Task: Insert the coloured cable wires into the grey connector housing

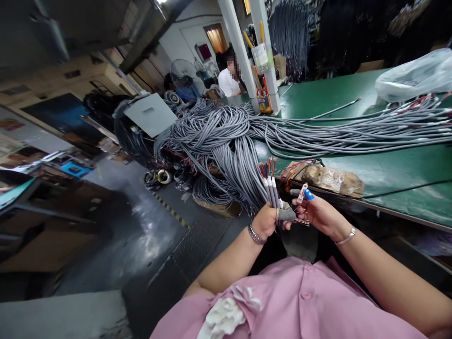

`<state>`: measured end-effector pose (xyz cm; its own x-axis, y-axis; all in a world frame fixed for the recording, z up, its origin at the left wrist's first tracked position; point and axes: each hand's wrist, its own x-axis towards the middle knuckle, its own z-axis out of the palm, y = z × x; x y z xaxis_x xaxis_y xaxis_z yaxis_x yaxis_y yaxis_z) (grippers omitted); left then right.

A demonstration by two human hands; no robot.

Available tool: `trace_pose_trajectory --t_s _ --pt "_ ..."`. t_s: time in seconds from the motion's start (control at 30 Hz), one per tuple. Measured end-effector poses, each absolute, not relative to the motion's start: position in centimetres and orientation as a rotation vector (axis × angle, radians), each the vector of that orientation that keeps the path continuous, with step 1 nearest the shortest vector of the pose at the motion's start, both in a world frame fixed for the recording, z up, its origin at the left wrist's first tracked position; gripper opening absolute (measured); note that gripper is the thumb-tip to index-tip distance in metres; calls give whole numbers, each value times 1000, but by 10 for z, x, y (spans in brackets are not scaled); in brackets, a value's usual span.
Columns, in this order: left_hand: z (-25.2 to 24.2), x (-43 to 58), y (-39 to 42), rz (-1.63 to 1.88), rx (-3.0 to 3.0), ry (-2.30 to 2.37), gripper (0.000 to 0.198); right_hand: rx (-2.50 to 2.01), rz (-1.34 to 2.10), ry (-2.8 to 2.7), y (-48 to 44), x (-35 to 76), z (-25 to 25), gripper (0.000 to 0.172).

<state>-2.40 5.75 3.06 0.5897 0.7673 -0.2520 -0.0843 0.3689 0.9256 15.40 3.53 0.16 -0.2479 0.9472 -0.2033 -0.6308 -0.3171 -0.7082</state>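
Observation:
My left hand (266, 220) is closed around several grey cables (271, 190), whose stripped ends show thin coloured wires (267, 167) fanning upward. A grey wrapping covers part of its fingers. Close beside it on the right, my right hand (319, 212) has a blue cover (309, 194) on one fingertip. Between its thumb and finger it pinches a small pale piece with reddish marks (302, 193). More thin coloured wires (302, 221) stick out between the two hands.
Long grey cables (226, 125) are heaped along the green table (399, 176). A taped brown block (332, 180) lies at its near edge. White posts (241, 52) stand behind, and a person in white (228, 82) sits farther back. A clear plastic bag (416, 77) rests at right.

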Motion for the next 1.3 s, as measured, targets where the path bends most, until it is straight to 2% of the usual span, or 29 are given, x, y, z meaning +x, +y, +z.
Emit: trace_pose_trajectory --t_s 0.1,0.2,0.3,0.4,0.73,1.03,1.3 --pt "32 -21 65 565 1063 729 28 -889 1446 -704 39 151 -1 28" --pt "31 -17 71 531 1041 721 26 -1005 1172 -766 42 148 -9 39" --pt "28 -13 75 523 1013 727 25 -912 1336 -710 45 145 -10 50" --pt "24 -10 78 528 994 731 22 -806 1554 -565 47 141 -1 55" --pt "22 -6 77 479 1023 779 20 -803 1509 -446 49 134 13 51" --pt "23 -11 67 535 1061 780 25 -719 1662 -420 43 140 1 54" --pt "26 -17 36 754 1132 868 26 -694 1741 -446 41 148 5 42"
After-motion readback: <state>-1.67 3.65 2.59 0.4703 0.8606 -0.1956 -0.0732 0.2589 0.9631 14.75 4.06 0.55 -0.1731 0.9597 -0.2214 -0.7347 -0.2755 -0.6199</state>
